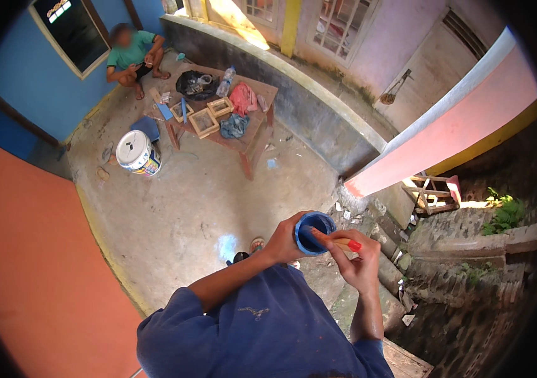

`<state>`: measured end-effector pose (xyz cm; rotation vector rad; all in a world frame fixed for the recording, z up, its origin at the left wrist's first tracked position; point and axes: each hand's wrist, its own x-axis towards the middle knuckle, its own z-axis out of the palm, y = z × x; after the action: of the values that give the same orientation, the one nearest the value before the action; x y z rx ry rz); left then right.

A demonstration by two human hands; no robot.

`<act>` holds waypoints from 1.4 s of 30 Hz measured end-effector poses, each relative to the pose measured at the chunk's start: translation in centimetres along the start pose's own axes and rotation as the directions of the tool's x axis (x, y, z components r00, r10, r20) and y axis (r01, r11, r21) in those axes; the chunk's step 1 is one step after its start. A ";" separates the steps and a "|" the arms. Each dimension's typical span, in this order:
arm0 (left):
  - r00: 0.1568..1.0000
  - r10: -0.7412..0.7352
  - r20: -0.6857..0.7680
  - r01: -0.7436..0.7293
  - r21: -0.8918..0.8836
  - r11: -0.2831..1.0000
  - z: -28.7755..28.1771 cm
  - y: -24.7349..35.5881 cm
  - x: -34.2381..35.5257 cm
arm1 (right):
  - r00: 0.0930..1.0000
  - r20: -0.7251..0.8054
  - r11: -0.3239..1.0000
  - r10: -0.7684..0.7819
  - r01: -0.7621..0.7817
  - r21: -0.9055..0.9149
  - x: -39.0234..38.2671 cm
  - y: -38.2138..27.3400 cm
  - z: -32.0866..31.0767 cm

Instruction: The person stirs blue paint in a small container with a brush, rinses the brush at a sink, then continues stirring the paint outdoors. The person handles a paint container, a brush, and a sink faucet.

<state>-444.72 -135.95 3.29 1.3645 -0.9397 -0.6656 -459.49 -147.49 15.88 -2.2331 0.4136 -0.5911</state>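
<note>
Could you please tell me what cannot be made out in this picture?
All in the head view:
Left hand: fingertips hidden by the blue container.
Wooden-handled tool: lower end lost in the container's shadow.
White bucket: contents covered by its lid.
Black bag: most contents hidden by folds.
Crouching person: anything held is too small.

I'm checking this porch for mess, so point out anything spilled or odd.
A bright, pale blue patch on the floor, left of the feet, looks like spilled paint, though it could be light. It is much lighter than the blue cup in the left hand. Scraps lie untidily by the pillar.
</note>
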 end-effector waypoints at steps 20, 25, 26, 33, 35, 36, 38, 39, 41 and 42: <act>0.989 0.019 0.150 -0.002 -0.112 0.994 -1.6 -0.4 2.1 | 0.911 0.322 0.952 -0.257 0.296 -0.079 0.8 -0.4 -3.7; 0.972 0.099 0.213 -0.083 -0.083 0.993 -2.7 1.7 2.9 | 0.868 0.426 0.925 -0.255 0.347 -0.154 0.4 -0.3 -5.1; 0.969 0.110 0.220 -0.098 -0.067 0.993 -2.8 2.0 3.2 | 0.861 0.438 0.923 -0.259 0.354 -0.150 0.6 -0.3 -5.4; 0.963 0.112 0.247 -0.112 -0.016 0.994 -2.1 2.3 3.5 | 0.860 0.440 0.958 -0.259 0.285 0.008 1.3 -0.9 -6.9; 0.962 0.099 0.255 -0.096 -0.025 0.995 -2.2 2.0 3.5 | 0.893 0.386 0.969 -0.231 0.247 0.009 1.4 -0.9 -6.5; 0.963 0.093 0.254 -0.090 -0.023 0.996 -2.4 1.8 3.5 | 0.906 0.360 0.972 -0.223 0.234 0.015 1.6 -0.9 -6.2; 0.972 0.078 0.224 -0.067 -0.060 0.996 -1.9 1.1 3.0 | 0.925 0.337 0.983 -0.175 0.185 0.002 1.5 -1.1 -6.2; 0.974 0.077 0.215 -0.062 -0.076 0.995 -1.6 1.3 3.1 | 0.936 0.317 0.987 -0.151 0.161 -0.007 1.3 -1.1 -6.3; 0.975 0.064 0.211 -0.057 -0.038 0.998 -1.5 1.7 3.0 | 0.977 0.204 0.997 -0.066 0.055 0.059 0.9 -0.7 -5.8; 0.976 0.054 0.209 -0.050 -0.025 0.998 -1.3 1.8 3.0 | 0.988 0.154 0.996 -0.012 -0.003 0.094 0.7 -0.3 -5.5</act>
<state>-442.32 -137.59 5.60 1.2650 -1.1305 -0.7879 -461.79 -151.01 19.58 -2.1721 0.2954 -0.4268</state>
